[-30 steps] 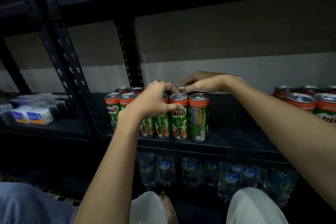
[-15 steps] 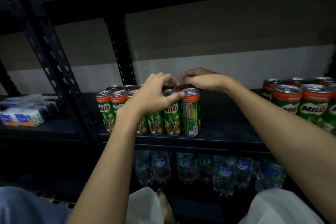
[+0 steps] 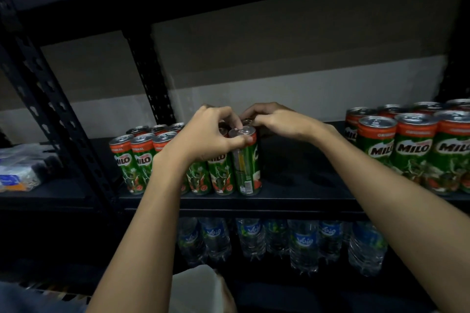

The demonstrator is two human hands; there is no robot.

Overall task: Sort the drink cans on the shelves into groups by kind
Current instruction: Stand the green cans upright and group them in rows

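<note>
The left hand (image 3: 206, 137) pinches the rim of a green-and-red metal Milo can (image 3: 246, 164) standing at the right end of the left can cluster (image 3: 142, 157) on the dark metal shelf (image 3: 292, 198). The right hand (image 3: 277, 121) curls over cans just behind it; its grip is hidden, so I cannot tell what it holds.

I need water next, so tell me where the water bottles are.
In the head view the water bottles stand in a row on the lower shelf, directly beneath the shelf holding the Milo cans.
</note>
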